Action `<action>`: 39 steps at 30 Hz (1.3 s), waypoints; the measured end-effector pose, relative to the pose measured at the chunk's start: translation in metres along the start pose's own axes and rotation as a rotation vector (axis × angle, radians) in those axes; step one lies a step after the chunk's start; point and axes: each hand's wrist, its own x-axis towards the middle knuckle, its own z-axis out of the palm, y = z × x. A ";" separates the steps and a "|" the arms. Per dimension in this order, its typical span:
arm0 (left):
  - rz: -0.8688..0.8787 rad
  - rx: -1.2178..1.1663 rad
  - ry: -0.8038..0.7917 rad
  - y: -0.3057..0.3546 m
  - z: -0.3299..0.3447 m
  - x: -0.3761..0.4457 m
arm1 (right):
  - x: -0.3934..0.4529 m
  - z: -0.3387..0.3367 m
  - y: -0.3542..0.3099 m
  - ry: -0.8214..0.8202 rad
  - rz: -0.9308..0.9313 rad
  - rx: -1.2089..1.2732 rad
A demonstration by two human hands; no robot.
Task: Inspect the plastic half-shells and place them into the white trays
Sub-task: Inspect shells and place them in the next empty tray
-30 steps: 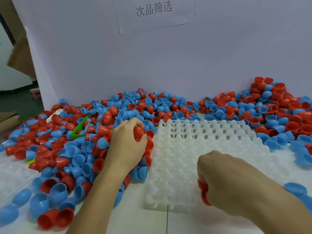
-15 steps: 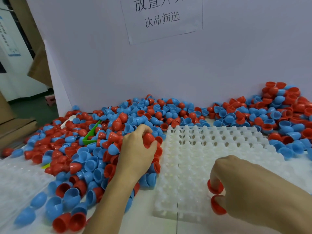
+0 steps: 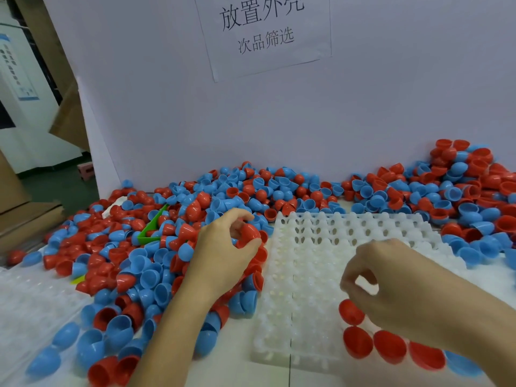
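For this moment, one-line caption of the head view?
Left hand grips a red half-shell from the pile; right hand hovers over the white tray.
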 end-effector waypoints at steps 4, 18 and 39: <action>0.088 -0.005 -0.458 0.023 -0.021 0.007 | 0.009 0.003 0.016 0.208 -0.006 -0.023; -0.210 0.455 0.043 -0.007 -0.034 0.042 | 0.011 -0.001 0.020 0.337 0.011 -0.016; -0.220 -0.490 0.386 -0.023 -0.034 0.009 | 0.014 0.007 0.014 0.310 0.003 0.034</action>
